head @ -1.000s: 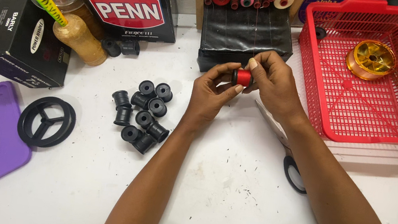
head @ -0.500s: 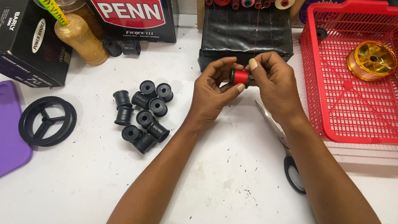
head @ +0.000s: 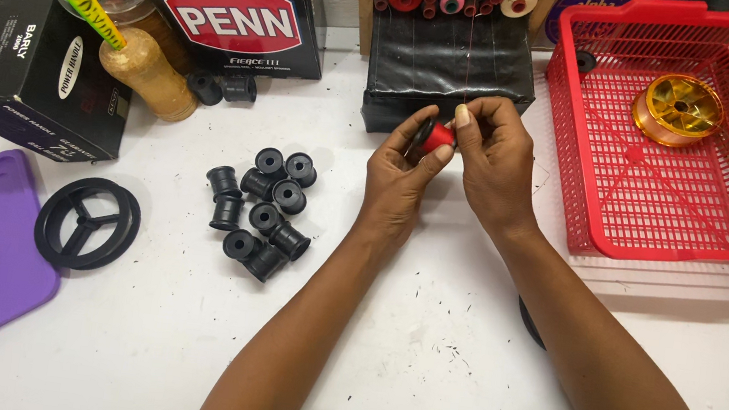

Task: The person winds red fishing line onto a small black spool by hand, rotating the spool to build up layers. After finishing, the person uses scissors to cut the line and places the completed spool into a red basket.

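- A small black spool wound with red thread (head: 435, 137) is held above the white surface (head: 420, 360), just in front of the black thread rack (head: 451, 67).
- The left hand (head: 398, 177) is closed on the spool, its grip made by thumb and fingertips.
- The right hand (head: 492, 160) is pinched shut at the spool's upper edge, where a thin red thread is seen running up toward the rack.
- A cluster of empty black spools (head: 260, 211) is spread to the left, well apart from the hands.
- A gold reel spool (head: 678, 108) is lying in the red basket (head: 657, 241) on the right.
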